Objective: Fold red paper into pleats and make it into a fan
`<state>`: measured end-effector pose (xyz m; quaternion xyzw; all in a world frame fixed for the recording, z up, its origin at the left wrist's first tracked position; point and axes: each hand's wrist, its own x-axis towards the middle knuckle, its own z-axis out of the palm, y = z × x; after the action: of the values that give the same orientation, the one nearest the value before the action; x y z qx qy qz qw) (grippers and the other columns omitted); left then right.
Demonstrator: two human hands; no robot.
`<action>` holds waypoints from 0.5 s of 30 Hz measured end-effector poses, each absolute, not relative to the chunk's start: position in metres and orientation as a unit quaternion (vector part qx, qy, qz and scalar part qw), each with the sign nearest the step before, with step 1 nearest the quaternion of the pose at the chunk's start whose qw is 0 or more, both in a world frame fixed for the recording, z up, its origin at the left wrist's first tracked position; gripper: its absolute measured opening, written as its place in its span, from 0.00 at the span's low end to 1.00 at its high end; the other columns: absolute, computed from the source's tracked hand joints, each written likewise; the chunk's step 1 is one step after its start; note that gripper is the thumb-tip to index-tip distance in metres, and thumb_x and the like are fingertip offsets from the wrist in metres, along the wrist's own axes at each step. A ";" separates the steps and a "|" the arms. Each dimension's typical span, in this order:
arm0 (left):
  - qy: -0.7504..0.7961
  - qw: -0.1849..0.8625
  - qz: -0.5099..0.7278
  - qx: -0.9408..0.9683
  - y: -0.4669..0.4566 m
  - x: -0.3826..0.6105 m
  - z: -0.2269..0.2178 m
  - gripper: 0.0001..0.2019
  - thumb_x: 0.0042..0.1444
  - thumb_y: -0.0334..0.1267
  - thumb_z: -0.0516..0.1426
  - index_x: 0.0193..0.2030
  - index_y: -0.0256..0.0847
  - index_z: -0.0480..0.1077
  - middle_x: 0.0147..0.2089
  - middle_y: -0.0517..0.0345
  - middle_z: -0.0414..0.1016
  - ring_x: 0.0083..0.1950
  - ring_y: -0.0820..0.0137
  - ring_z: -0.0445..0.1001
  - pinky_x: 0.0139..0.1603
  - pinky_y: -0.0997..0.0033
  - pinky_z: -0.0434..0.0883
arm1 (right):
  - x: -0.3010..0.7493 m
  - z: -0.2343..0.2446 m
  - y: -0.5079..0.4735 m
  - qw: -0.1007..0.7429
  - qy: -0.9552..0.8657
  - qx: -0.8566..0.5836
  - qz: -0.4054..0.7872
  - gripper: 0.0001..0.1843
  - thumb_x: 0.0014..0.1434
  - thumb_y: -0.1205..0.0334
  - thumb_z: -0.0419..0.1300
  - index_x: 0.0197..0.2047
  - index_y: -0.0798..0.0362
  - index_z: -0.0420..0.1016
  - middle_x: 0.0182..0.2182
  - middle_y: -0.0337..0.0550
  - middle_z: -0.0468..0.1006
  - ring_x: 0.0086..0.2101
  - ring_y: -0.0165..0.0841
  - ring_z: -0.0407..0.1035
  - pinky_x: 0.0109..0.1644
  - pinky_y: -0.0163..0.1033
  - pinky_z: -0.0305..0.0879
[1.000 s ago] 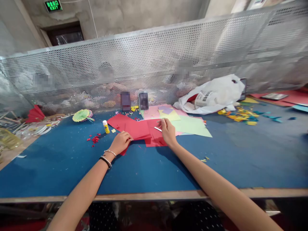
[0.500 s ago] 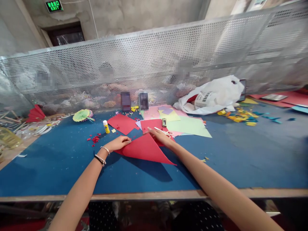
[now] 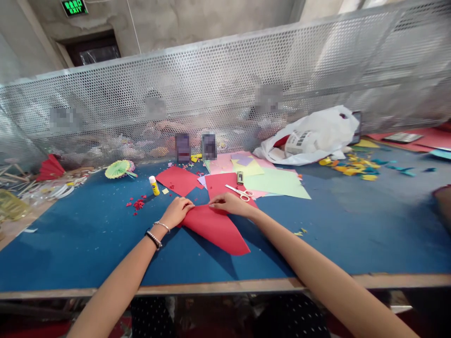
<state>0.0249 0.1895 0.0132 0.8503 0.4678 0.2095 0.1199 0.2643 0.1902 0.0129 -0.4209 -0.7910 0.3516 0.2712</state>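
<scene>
A bent sheet of red paper (image 3: pixel 220 231) lies between my hands, its near corner lifted off the blue tabletop (image 3: pixel 105 253). My left hand (image 3: pixel 177 210) is closed on the paper's left end, fingers pressed along its edge. At the upper edge my right hand (image 3: pixel 227 203) pinches the same sheet between thumb and fingers. Just beyond the right hand, white-handled scissors (image 3: pixel 243 193) rest on another red sheet (image 3: pixel 220 182). A small dark olive object (image 3: pixel 240 178) sits behind them. A yellow glue stick (image 3: pixel 154 186) with a white cap stands beyond my left hand.
Red scraps (image 3: pixel 138 204) lie left of the hands, a green paper fan (image 3: pixel 118 169) farther back. Coloured sheets (image 3: pixel 282 183) and a white plastic bag (image 3: pixel 310 138) are behind, right. A perforated metal screen (image 3: pixel 211 70) closes the back. Part of someone's arm (image 3: pixel 443 204) shows at right.
My right hand has come down and left onto the paper's upper edge, nearer the left hand. My left hand moved slightly right. The sheet's near corner now curls lower. An arm has appeared at right.
</scene>
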 end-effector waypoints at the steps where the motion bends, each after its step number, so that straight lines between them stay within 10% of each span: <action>1: 0.466 0.115 0.216 0.850 0.190 0.025 0.012 0.12 0.62 0.39 0.51 0.37 0.39 0.75 0.41 0.54 0.77 0.44 0.65 0.71 0.49 0.67 0.65 | 0.264 0.013 0.190 0.276 -0.797 -0.423 0.332 0.16 0.55 0.54 0.56 0.36 0.56 0.79 0.29 0.43 0.78 0.30 0.31 0.67 0.33 0.35 0.61; 15: 0.479 0.124 0.244 0.834 0.196 0.021 0.013 0.07 0.55 0.39 0.59 0.37 0.41 0.77 0.37 0.54 0.76 0.40 0.67 0.71 0.44 0.68 0.68 | 0.266 -0.004 0.203 0.288 -0.823 -0.486 0.056 0.05 0.55 0.66 0.62 0.33 0.53 0.79 0.36 0.46 0.75 0.41 0.37 0.67 0.48 0.40 0.61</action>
<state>0.0213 0.1961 0.0132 0.8341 0.4791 0.2439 0.1235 0.2660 0.2026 -0.0045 -0.4860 -0.8231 0.0558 0.2884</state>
